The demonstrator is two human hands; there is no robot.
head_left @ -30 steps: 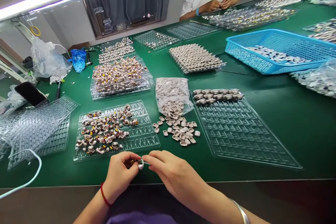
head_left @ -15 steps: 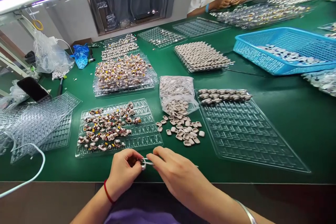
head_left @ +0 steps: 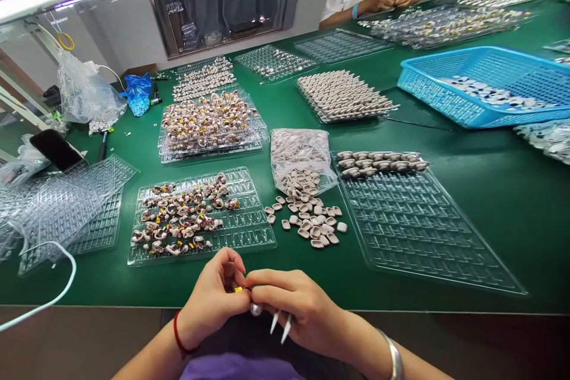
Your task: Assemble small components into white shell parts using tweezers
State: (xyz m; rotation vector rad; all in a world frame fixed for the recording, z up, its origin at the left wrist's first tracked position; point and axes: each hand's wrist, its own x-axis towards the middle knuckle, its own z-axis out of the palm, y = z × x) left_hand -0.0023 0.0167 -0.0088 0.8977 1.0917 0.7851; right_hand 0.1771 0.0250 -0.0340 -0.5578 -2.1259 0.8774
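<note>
Green table (head_left: 499, 190) with trays (head_left: 423, 231) | left grip (head_left: 211, 292) clamped on a small silver-and-yellow part (head_left: 255, 310), mostly hidden between both hands' fingertips over the table's near edge | right grip (head_left: 305, 301) clamped on tweezers (head_left: 286, 329), fingertips meeting the part | advice: pinch lightly, tweezer tips clear

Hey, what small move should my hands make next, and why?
Probably adjust the small silver part by hand: the left hand and right hand meet at it, while the white tweezers sit tucked in the right hand, tips off it.
</note>
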